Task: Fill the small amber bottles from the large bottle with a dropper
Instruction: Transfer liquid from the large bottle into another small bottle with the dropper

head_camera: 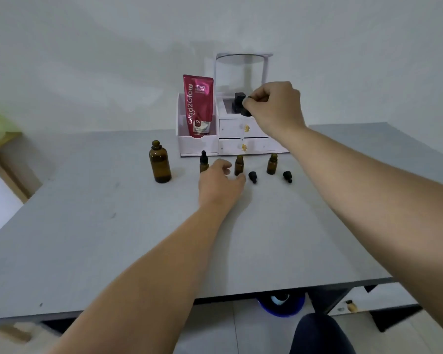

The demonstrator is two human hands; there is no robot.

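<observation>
The large amber bottle (160, 163) stands uncapped at the left of the grey table (113, 238). Three small amber bottles stand in a row: the left one (203, 162) wears a black dropper cap, the middle one (239, 165) and the right one (272, 163) are uncapped. My right hand (274, 104) pinches the black bulb of a dropper (246, 109), its clear glass tube hanging straight down above the middle bottle's mouth. My left hand (221, 185) rests on the table, fingertips touching the middle bottle's base. Two black dropper caps (252, 176) (287, 176) lie beside the bottles.
A white drawer organizer (230, 139) with a mirror stands at the back, holding a red cosmetic tube (198, 106) and a small black box (239, 98). The table's front edge runs near my forearms. A blue object (281, 306) sits on the floor below.
</observation>
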